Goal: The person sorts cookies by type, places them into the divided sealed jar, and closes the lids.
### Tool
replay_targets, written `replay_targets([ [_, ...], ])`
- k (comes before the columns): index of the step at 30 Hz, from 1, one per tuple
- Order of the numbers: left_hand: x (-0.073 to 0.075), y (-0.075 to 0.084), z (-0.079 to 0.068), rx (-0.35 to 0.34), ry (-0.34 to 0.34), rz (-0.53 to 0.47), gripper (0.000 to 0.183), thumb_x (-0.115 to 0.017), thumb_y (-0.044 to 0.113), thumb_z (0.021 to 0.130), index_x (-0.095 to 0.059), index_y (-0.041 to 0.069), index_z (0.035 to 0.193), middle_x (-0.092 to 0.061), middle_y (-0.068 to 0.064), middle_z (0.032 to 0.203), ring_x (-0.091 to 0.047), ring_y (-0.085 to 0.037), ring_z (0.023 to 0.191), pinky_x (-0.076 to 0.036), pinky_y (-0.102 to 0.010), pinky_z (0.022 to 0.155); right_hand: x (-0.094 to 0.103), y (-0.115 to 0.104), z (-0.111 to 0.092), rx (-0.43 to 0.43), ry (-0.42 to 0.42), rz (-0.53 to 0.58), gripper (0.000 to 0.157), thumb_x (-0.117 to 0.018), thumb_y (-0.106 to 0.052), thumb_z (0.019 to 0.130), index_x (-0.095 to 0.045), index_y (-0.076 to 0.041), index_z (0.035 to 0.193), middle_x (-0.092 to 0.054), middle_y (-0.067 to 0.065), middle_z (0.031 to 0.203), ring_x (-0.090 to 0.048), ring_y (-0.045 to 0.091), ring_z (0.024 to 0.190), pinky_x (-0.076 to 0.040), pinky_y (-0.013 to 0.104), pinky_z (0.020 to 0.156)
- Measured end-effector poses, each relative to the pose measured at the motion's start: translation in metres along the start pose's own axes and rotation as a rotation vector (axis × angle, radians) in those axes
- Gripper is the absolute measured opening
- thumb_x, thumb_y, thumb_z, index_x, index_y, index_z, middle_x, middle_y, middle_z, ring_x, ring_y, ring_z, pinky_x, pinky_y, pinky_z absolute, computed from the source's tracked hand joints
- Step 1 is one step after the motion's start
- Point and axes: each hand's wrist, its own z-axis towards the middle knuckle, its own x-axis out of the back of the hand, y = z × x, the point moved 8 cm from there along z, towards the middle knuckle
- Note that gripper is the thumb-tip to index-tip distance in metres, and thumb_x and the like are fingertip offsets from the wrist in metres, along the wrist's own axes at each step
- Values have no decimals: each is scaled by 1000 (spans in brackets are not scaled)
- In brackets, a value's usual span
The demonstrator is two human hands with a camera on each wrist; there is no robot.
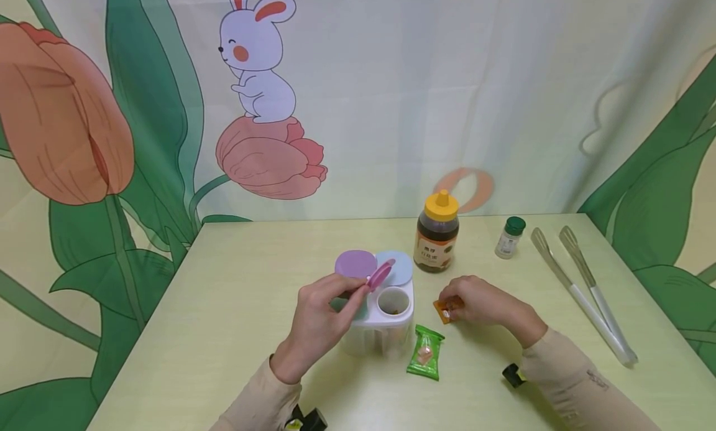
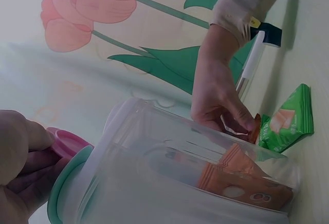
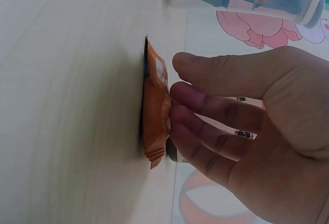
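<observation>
My left hand [image 1: 321,316] pinches a pink round lid [image 1: 381,275] edge-up above a clear plastic container with a white top [image 1: 386,319]. One round compartment [image 1: 394,301] of that container is uncovered, with something small inside; purple [image 1: 355,264] and blue [image 1: 394,267] lids cover others, and a green lid [image 2: 67,188] lies beneath my left fingers. My right hand [image 1: 475,300] is at an orange packet [image 3: 157,106] lying on the table. In the right wrist view its fingertips touch or nearly touch the packet, with the thumb apart. A green packet [image 1: 426,353] lies between container and right hand.
Behind the container stands a dark bottle with a yellow cap [image 1: 437,232]. Farther right are a small green-capped jar [image 1: 509,237] and metal tongs [image 1: 587,294]. Orange packets [image 2: 244,180] show through the container's wall. A printed curtain [image 1: 380,95] hangs along the table's back edge.
</observation>
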Motion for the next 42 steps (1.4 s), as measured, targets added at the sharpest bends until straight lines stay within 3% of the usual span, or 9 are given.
replay_targets([
  [9, 0, 1, 0, 1, -4, -9, 8, -75, 2, 83, -75, 1, 91, -73, -6, 82, -66, -9, 69, -55, -17, 63, -2, 4, 2, -13, 41, -24, 29, -78, -7, 79, -71, -8, 108, -66, 3, 105, -59, 15, 88, -53, 36, 81],
  [23, 1, 1, 1, 3, -4, -12, 8, -74, 2, 83, -75, 1, 91, -73, -6, 82, -66, -9, 70, -55, -15, 64, -6, 5, 5, -3, 47, -53, 25, -79, -6, 78, -72, -9, 102, -63, -1, 91, -53, 13, 81, -50, 34, 76],
  [34, 2, 1, 0, -43, 26, -12, 7, -74, 2, 83, -75, 3, 90, -71, -6, 78, -65, -8, 67, -55, -19, 59, 0, 2, 4, 37, 99, -66, 24, -82, -1, 71, -70, -14, 87, -60, -5, 84, -53, 11, 78, -50, 31, 71],
  [42, 2, 2, 1, -18, 15, -9, 8, -74, 1, 83, -75, 3, 91, -72, -4, 80, -65, -7, 68, -56, -23, 59, 4, 3, -1, 40, 148, -40, 23, -80, -3, 74, -65, -18, 81, -56, -8, 80, -50, 9, 74, -47, 27, 67],
])
